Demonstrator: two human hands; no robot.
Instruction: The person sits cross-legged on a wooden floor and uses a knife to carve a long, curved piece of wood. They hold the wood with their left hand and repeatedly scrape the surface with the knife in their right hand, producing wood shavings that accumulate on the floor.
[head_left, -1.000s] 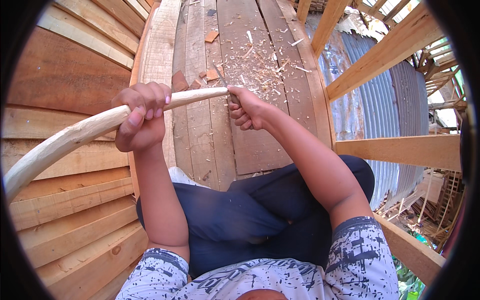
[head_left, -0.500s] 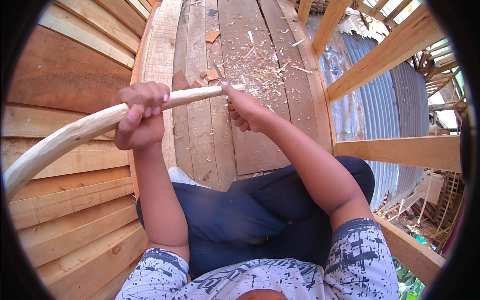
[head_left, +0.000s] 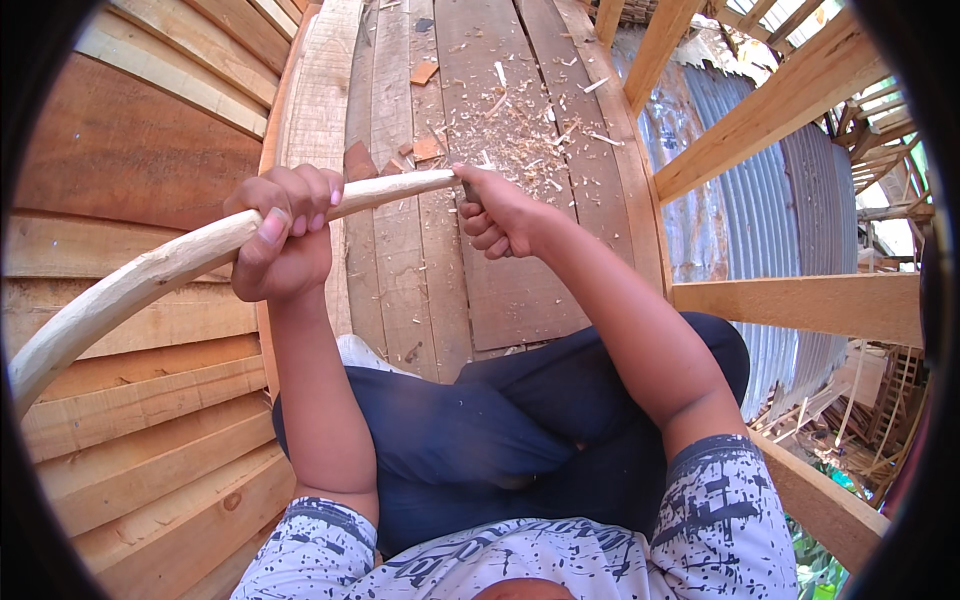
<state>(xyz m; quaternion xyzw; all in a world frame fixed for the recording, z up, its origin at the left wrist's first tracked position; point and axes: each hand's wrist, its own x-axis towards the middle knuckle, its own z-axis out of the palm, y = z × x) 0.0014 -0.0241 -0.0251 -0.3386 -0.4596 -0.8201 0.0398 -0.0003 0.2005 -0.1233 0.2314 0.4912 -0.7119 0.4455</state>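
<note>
A long, curved, peeled wooden stick [head_left: 150,272] runs from the left rim of the view toward the middle, its thinner end pointing right. My left hand [head_left: 285,235] is wrapped round it, thumb along the near side. At the thin tip, my right hand [head_left: 500,215] is closed in a fist, its thumb touching the stick's end. A knife sits in that fist; only a small dark bit of it shows below the thumb, and the rest is hidden by the fingers.
Wood shavings [head_left: 525,125] and reddish-brown chips [head_left: 427,148] litter the plank floor [head_left: 520,300] before my crossed legs. Stacked boards [head_left: 150,430] rise on the left. Timber rails [head_left: 800,305] stand on the right, with corrugated metal sheets [head_left: 740,150] beyond them.
My right hand has moved slightly right, to the stick's tip. The knife blade, which stuck up beyond the stick, is now mostly hidden. My left hand keeps its grip, barely shifted.
</note>
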